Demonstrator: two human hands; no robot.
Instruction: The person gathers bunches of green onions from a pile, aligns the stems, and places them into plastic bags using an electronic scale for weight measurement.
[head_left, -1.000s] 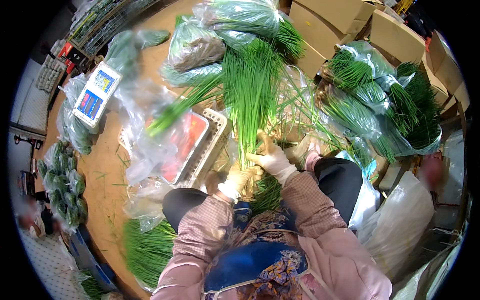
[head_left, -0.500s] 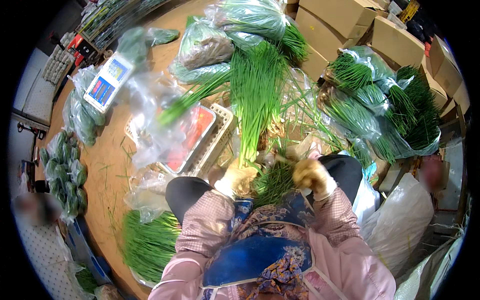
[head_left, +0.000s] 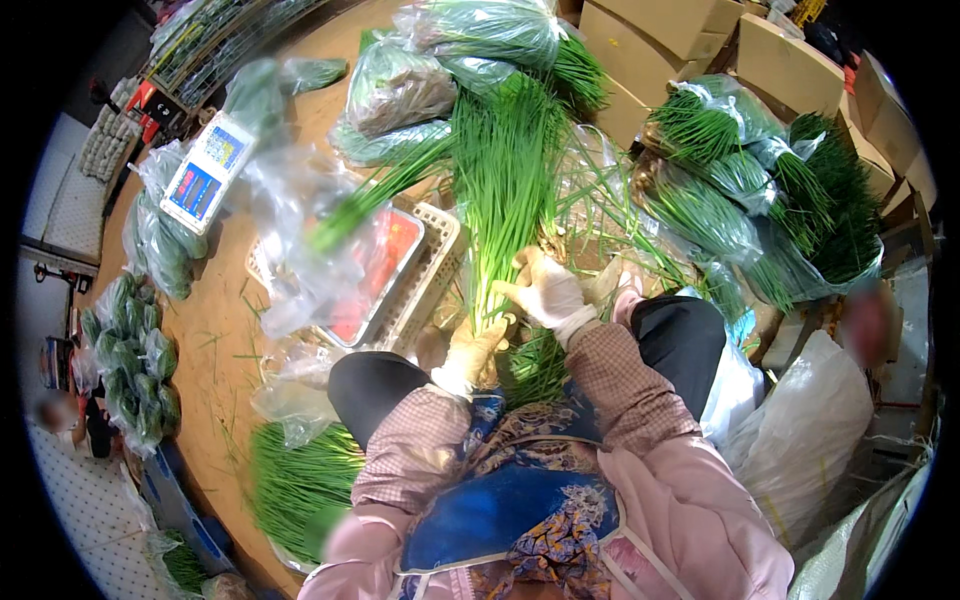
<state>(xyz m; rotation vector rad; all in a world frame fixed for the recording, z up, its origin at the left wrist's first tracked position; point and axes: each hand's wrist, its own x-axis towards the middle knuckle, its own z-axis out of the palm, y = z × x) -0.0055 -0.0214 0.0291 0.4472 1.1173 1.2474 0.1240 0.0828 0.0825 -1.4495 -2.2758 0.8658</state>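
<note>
A long bunch of green chives (head_left: 500,170) stretches away from my lap, its pale stem ends toward me. My gloved left hand (head_left: 472,352) is closed round those stem ends. Beside the bunch, on its right, my gloved right hand (head_left: 552,292) has thumb and fingers apart, their tips at the stalks. Loose green trimmings (head_left: 533,368) lie in my lap below both hands. A heap of cut chives (head_left: 303,485) rests at my left knee. Left of the bunch, clear plastic bags (head_left: 300,240) partly cover a red-bottomed tray (head_left: 405,240) on a cream plastic crate (head_left: 440,255).
Bagged chives (head_left: 705,205) are piled at the right, before open cardboard boxes (head_left: 790,65). More bagged greens (head_left: 400,90) lie at the far middle. A white digital scale (head_left: 208,172) and several bagged bundles (head_left: 130,360) stand at the left. A white sack (head_left: 800,430) leans at my right.
My right hand has moved left and away from me, from above the lap trimmings to the side of the chive bunch. The left hand keeps its grip on the stem ends.
</note>
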